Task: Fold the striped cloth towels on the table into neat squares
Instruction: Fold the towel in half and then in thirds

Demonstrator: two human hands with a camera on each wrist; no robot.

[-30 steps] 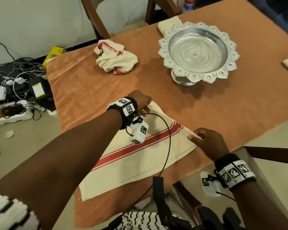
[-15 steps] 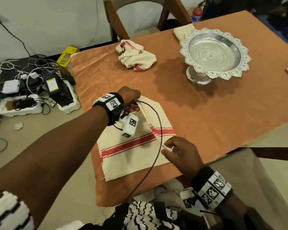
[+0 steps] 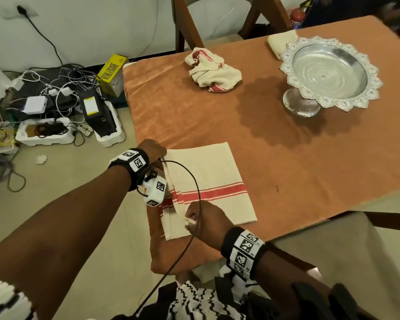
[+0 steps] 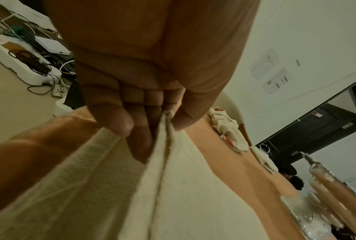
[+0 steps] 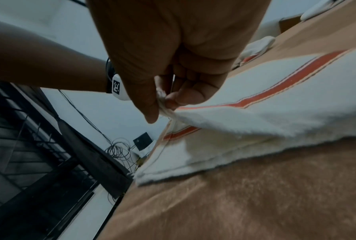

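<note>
At the lower centre of the head frame, on the orange-covered desk (image 3: 286,158), we have one striped towel (image 3: 215,181) mid-fold: doubled over, red stripe running across it, roughly rectangular, not yet a square. The left edge is lifted off the desk between our two hands. Upper centre, a second striped towel (image 3: 214,70) lies crumpled and untouched. A pale folded cloth (image 3: 278,42) sits behind the silver footed bowl (image 3: 330,72); we can't tell if it is striped or counts as done. Our estimate: under halfway, at least one more fold here plus the whole crumpled one.

Left hand (image 3: 154,148) at the towel's far-left corner, fingers (image 4: 119,120) and thumb pinching the layered edges. Right hand (image 3: 203,218) at the near-left corner, fingers (image 5: 185,95) pinching the bunched corner, knuckles up, wrist low over the desk edge.
</note>
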